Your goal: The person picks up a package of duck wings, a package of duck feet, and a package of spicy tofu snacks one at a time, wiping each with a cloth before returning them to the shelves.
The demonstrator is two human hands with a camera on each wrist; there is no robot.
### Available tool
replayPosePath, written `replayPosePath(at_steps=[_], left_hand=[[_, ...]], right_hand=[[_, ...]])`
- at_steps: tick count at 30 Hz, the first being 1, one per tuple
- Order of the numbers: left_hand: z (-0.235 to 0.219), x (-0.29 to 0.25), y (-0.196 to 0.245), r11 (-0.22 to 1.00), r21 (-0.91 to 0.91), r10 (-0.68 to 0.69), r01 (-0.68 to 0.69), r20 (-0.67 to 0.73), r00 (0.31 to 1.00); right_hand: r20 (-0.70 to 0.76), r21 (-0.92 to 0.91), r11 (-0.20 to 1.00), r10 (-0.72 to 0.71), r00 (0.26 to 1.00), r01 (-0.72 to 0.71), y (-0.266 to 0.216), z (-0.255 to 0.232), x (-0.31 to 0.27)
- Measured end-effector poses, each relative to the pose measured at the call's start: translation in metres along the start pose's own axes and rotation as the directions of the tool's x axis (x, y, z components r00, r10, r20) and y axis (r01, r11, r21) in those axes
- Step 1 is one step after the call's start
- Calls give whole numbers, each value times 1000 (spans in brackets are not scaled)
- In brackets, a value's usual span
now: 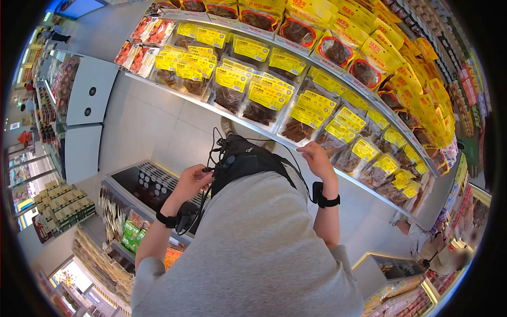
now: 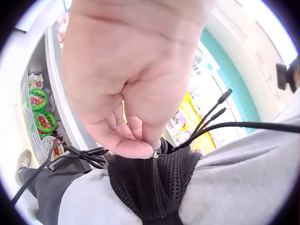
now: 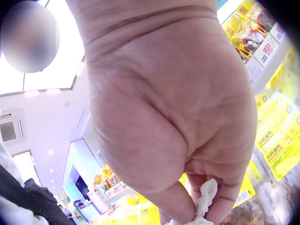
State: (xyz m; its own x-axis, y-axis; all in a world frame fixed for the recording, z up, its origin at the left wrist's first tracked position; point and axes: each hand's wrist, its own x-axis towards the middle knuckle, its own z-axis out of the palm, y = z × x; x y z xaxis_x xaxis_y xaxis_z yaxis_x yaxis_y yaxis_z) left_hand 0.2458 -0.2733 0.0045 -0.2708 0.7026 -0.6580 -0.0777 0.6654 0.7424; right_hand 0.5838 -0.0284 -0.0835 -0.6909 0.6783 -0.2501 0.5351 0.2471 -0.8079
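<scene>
**Left hand on the chest-bag zipper, right hand raised to the snack shelf**

In the head view the left hand (image 1: 193, 179) sits at centre left of the frame, wrist bent, held against the top of a black mesh chest bag (image 1: 248, 161) worn on the person's grey top. The left wrist view shows its fingers (image 2: 133, 143) curled together, thumb and forefinger pinching the small metal zipper pull (image 2: 154, 153) at the bag's upper edge. Black cables (image 2: 211, 124) fan out from beside the pull toward the right of that frame, and a bundle of them loops at lower left.

The right hand (image 1: 317, 158) is lifted at centre right of the head view, forearm upright, its fingertips at the front edge of the white shelf (image 1: 274, 134). In the right wrist view its fingers (image 3: 225, 206) are closed on a crumpled white wad (image 3: 205, 199), perhaps tissue, at the bottom of the frame.

The shelf runs diagonally from upper left to lower right, packed edge to edge with yellow-labelled packets of dried meat (image 1: 264, 103). Open grey floor (image 1: 153, 127) lies below the shelf at left of centre; a low display cabinet (image 1: 142, 182) stands close under the left forearm.
</scene>
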Motion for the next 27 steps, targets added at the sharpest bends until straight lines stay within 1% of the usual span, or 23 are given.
replayPosePath(at_steps=[2,3,5,6,8,9,11,12,14,15,16,17,19,20,21,22,23,24,25,26,27], left_hand=[[-10,-6,-4,996,-65,-56,61,77,995],[-14,-7,-6,996,-68,-57,62,74,996],[-19,-6,-10,975,-130,-161,182,157,974],[-23,-5,-14,974,-133,-161,182,155,975],[-30,-2,-21,925,-130,-321,358,242,916],[-34,-1,-27,925,-130,-319,356,241,917],[-37,0,-36,867,-237,-359,439,315,879],[-36,0,-30,867,-236,-359,439,315,879],[-33,3,-13,887,-150,-398,436,228,889],[-34,12,-12,888,-148,-398,435,228,889],[-34,24,-12,989,-13,-148,149,53,988],[-35,36,-10,977,169,145,-130,-78,986],[-29,54,32,907,287,335,-309,-46,941],[-21,63,54,869,289,399,-402,72,914],[-12,73,69,825,279,456,-492,189,870],[-1,83,76,823,277,457,-495,193,868],[11,92,82,701,321,525,-637,372,765],[18,99,85,554,329,552,-765,543,633],[22,105,87,551,324,552,-769,550,627],[26,113,86,608,290,420,-739,673,609],[29,120,87,662,266,279,-701,780,560]], right_hand=[[10,-10,1000,-4,1000,4,1,1,1],[12,-9,1000,-4,1000,4,1,1,2],[15,-8,1000,-5,1000,5,1,1,3],[16,-9,1000,-7,1000,7,2,1,4],[15,-10,1000,-12,1000,12,1,1,6],[12,0,1000,-10,1000,10,0,0,7],[8,11,1000,-6,1000,6,-1,0,8],[7,9,1000,-4,1000,4,-1,0,8],[4,7,1000,-3,1000,3,0,0,8],[8,1,1000,-5,1000,4,1,1,8],[13,-6,1000,-6,1000,6,2,1,8],[10,-5,1000,-7,1000,7,2,1,8],[14,-5,1000,-13,1000,13,2,3,8],[10,-6,1000,-12,1000,12,2,3,7],[12,-2,999,-39,999,39,0,3,9],[13,1,998,-63,998,63,-1,3,9],[10,-2,998,-59,998,59,-2,2,8],[9,6,998,-55,998,55,-2,1,8],[4,16,999,-49,999,49,-3,1,7],[-6,14,999,-43,999,43,-5,1,5],[-17,2,1000,-29,999,29,-7,0,2]])
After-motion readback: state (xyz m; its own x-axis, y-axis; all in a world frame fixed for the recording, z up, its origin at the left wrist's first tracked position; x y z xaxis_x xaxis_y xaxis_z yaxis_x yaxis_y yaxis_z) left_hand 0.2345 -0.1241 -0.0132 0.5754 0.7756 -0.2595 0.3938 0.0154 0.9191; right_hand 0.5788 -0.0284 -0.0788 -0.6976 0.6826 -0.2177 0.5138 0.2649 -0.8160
